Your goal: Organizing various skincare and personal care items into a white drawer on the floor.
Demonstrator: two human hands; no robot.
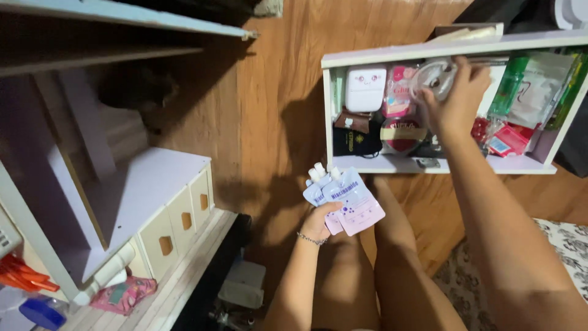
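My left hand [320, 222] holds a few small white spouted pouches [349, 201] fanned out above my knees. My right hand [456, 101] reaches into an open white drawer [367, 164] lying on the wooden floor, its fingers closed on a clear plastic-wrapped round item [432, 76]. Inside the drawer sit a white box-shaped device [365, 89], a pink packet [399, 98], a round red tin [402, 136], a black pouch [356, 141], a green tube [508, 86] and red packets [507, 140].
A white cabinet with small beige drawers [177, 224] stands to the left, with a shelf edge [122, 15] above it. A pink pouch [125, 294], orange items [24, 279] and a blue object [40, 312] lie lower left. A patterned rug [563, 245] is at right.
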